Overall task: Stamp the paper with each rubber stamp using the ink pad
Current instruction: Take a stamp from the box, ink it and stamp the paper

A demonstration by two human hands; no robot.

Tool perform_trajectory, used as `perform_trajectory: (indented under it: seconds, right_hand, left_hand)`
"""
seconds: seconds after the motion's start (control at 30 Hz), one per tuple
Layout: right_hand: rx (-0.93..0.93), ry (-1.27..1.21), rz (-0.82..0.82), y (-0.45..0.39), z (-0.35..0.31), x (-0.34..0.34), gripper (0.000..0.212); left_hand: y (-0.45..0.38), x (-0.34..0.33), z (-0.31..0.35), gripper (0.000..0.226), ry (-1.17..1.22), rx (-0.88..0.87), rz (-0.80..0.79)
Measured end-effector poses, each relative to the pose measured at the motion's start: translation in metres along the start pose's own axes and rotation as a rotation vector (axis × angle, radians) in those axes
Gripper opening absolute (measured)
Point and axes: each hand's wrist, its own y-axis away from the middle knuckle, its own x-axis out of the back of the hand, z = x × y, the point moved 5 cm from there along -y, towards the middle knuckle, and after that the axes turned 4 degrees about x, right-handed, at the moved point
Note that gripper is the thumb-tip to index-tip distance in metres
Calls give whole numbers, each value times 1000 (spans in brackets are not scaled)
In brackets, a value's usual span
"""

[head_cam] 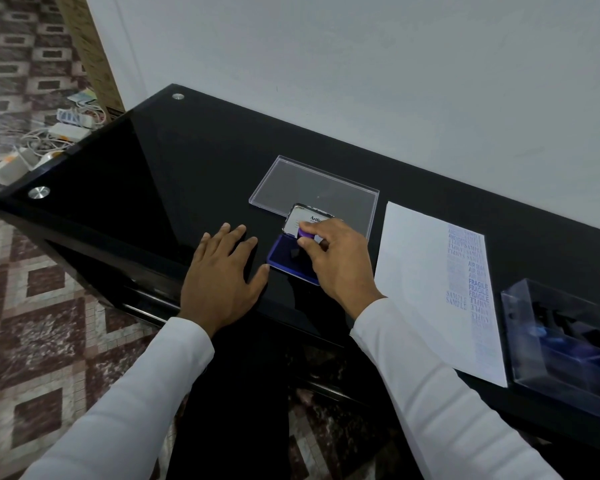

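An open blue ink pad (280,257) lies on the black glass table, its metal lid (303,218) standing up behind it. My right hand (338,261) pinches a rubber stamp with a purple handle (305,233) and holds it down over the pad; the stamp's dark base shows below my fingers. My left hand (222,275) rests flat on the table, fingers spread, just left of the pad. A white paper (420,278) lies to the right, with columns of blue prints such as SAMPLE and FRAGILE along its right side.
A clear plastic lid (291,181) lies behind the ink pad. At the right edge a clear box (561,341) holds several more stamps. The table's (153,168) front edge runs just below my wrists. Cables and adapters (42,140) lie on the patterned floor at the left.
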Motion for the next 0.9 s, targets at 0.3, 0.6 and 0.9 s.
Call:
perform_trajectory:
  seconds: [0.3, 0.6, 0.9]
  right_hand:
    - [-6, 6, 6, 0, 0, 0, 33]
    - [6, -50, 12, 4, 2, 4, 28]
    - [1, -61, -1, 5, -1, 4, 27]
  left_hand:
    - [0, 2, 1, 71, 3, 4, -4]
    - [0, 0, 0, 71, -6, 3, 4]
    - [1, 1, 1, 69, 9, 4, 16]
